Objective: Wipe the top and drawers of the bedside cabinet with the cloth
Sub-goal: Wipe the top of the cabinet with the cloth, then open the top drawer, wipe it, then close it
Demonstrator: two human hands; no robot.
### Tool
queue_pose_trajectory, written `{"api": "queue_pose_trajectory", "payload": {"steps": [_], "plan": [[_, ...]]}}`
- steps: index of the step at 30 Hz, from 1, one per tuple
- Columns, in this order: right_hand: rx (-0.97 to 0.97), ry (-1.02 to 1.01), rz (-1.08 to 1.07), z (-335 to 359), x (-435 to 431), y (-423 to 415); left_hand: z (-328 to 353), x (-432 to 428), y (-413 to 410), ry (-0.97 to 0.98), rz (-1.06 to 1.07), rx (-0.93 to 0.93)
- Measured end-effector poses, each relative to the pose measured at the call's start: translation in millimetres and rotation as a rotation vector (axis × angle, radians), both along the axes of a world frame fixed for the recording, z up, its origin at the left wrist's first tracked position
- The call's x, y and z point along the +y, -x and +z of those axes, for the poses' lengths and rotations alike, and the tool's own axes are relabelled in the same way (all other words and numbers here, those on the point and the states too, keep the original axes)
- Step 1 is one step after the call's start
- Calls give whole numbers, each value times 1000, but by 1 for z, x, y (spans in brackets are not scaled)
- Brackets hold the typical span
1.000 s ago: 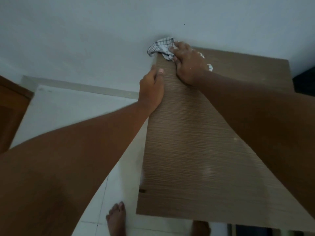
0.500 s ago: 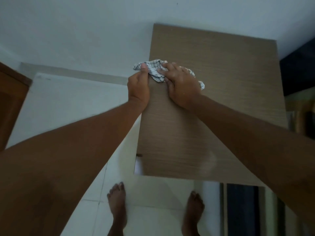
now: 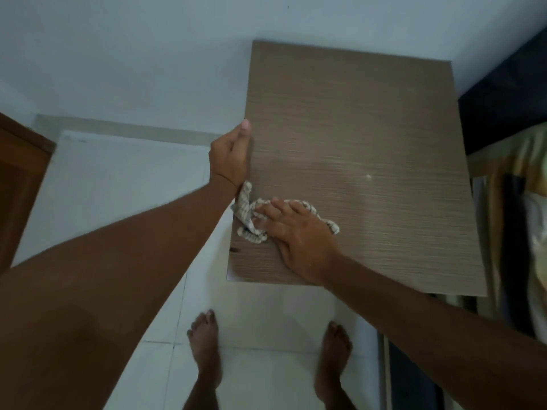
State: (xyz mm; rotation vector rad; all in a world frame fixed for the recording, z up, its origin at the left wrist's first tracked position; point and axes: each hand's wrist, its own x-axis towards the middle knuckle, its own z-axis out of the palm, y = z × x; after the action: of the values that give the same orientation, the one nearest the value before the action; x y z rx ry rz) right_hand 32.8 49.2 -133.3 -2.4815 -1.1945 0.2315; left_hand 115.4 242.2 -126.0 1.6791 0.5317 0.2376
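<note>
The bedside cabinet's brown wood-grain top [image 3: 370, 137] stands against the white wall. A checked white cloth [image 3: 247, 216] lies crumpled near the top's front left corner. My right hand [image 3: 296, 232] presses flat on the cloth, fingers spread and pointing left. My left hand [image 3: 231, 155] grips the top's left edge a little farther back, thumb on the surface and fingers curled under the rim. The drawers are hidden below the top.
White tiled floor [image 3: 118, 187] lies to the left, with my bare feet [image 3: 205, 344] in front of the cabinet. A brown wooden door [image 3: 20, 173] is at far left. A bed with patterned bedding [image 3: 521, 202] touches the cabinet's right side.
My right hand has dragged the cloth along the left edge from the back corner to near the front corner. My left hand has slid forward along the edge too.
</note>
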Motion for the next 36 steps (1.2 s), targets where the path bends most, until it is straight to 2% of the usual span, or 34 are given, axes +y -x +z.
{"api": "queue_pose_trajectory", "payload": {"steps": [9,14,18,22,26,31,36], "plan": [[-17,8,26,-9,-13,56,-1,-7,15,-70,-16,-37],[-9,-18,-83,-6,-16,80,-1,-8,24,-59,-34,-47],[13,-105,-146,-3,-23,105,4,-10,45,-43,-64,24],[25,-155,-155,0,-37,135,10,-14,70,7,48,62],[40,-234,-274,4,-58,151,4,-12,122,-37,128,83],[24,-374,-475,-1,-77,169,-22,-38,217,-137,261,12],[-23,-469,-511,-26,-75,175,-77,-56,263,-225,99,-29]]}}
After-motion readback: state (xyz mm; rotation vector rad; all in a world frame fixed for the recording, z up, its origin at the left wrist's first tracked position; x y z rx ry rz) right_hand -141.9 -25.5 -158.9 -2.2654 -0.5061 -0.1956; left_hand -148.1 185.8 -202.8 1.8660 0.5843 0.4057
